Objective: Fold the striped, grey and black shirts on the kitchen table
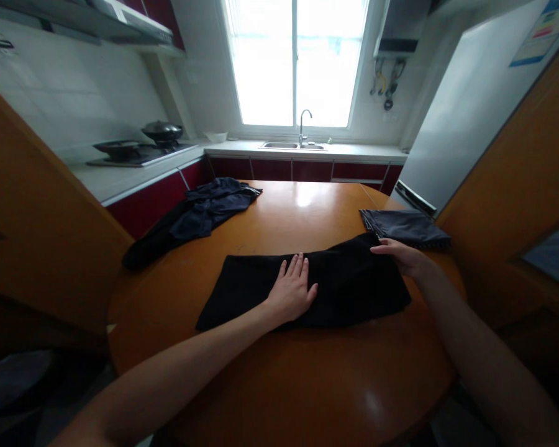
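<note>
A black garment (345,282) lies folded into a long strip across the round wooden table (284,385). My left hand (292,288) rests flat on its middle, fingers stretched out and together. My right hand (400,254) lies on the garment's right end, fingers extended toward the upper corner of the cloth. Neither hand grips the fabric.
A crumpled dark blue garment (200,214) lies at the table's far left, draping over the edge. A folded grey garment (405,226) sits at the far right. Behind are a counter with a stove and pans (140,146), a sink (293,144) under the window, and a fridge (466,105) on the right.
</note>
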Demonstrator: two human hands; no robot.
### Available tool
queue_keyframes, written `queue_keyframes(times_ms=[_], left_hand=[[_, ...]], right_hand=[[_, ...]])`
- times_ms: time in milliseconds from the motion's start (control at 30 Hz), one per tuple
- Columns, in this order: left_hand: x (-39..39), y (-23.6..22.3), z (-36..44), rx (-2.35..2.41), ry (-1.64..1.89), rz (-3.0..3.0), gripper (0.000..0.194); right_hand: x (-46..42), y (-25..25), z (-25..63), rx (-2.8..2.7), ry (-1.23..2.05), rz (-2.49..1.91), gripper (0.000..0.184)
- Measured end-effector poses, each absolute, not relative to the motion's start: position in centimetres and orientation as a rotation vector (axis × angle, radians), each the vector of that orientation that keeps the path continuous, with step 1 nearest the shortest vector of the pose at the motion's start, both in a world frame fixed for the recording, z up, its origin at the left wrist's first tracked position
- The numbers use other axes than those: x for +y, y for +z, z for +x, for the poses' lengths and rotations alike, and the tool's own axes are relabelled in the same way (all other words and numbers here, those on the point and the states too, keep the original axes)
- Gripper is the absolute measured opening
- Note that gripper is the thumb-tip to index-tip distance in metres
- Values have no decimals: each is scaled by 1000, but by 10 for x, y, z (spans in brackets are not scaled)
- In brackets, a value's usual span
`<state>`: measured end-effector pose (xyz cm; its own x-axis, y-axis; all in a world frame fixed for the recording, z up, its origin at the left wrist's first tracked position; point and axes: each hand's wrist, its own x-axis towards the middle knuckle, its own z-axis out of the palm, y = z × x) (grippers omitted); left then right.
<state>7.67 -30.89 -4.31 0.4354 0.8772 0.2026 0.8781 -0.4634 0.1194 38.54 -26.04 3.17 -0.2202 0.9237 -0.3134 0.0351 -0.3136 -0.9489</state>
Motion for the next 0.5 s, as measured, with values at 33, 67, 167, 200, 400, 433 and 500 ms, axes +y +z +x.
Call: queue_keyframes(times_ms=[33,67,167,200,400,433,500], left_hand=[[-309,-44,77,-1618,-387,-2654,69],[-309,-44,77,-1616,-401,-2648,68],[-316,-43,75,-1626,-422,-2642,63],[-320,-42,74,-1627,-423,-2651,61],[-334,-36,67,-1687,-484,-2791,62],[-331,-31,64,-1716,-555,-2824,61],[-319,-17,56,-1801,-823,-2872,58]], right_hand=[[-262,38,379,-1165,1584,-1335,18],[-264,46,371,-1118,1554,-1342,17],[-272,71,344,-1005,1557,-1371,11],[-274,80,334,-1002,1594,-1379,6],[-278,116,284,-1026,1758,-1485,26],[-276,119,277,-1027,1782,-1484,28],[-272,122,260,-1062,1809,-1439,28]])
